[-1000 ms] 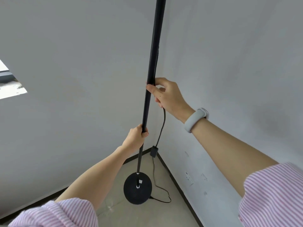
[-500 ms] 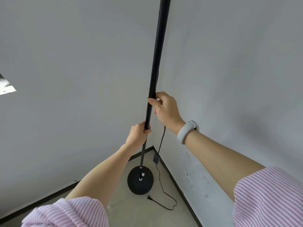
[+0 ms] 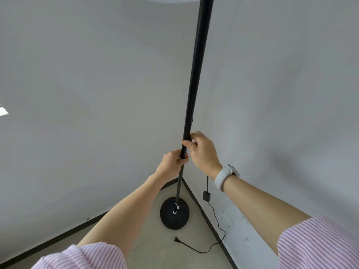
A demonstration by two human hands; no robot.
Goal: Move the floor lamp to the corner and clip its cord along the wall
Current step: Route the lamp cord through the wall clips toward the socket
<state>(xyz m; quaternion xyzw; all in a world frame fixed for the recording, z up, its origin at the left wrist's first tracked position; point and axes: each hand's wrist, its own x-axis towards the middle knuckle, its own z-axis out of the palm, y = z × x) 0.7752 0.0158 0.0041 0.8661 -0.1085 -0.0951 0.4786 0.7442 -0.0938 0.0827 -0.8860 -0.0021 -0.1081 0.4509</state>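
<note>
A tall black floor lamp stands in the room's corner; its pole (image 3: 198, 61) runs up out of the top of the view and its round black base (image 3: 174, 215) rests on the floor. My left hand (image 3: 172, 162) grips the pole from the left. Just above it my right hand (image 3: 202, 150), with a white wristband, grips the pole too. The black cord (image 3: 215, 216) hangs behind my right wrist, passes an inline switch (image 3: 206, 196), and loops across the floor to its loose plug (image 3: 176, 239).
Two grey walls meet behind the lamp, edged by a black baseboard (image 3: 209, 222). A white wall socket (image 3: 225, 218) sits low on the right wall. The floor (image 3: 155, 249) is pale concrete. A bright opening shows at the far left edge.
The lamp base has moved closer into the corner. My right hand has slid down the pole to just above my left hand. The plug now lies free on the floor.
</note>
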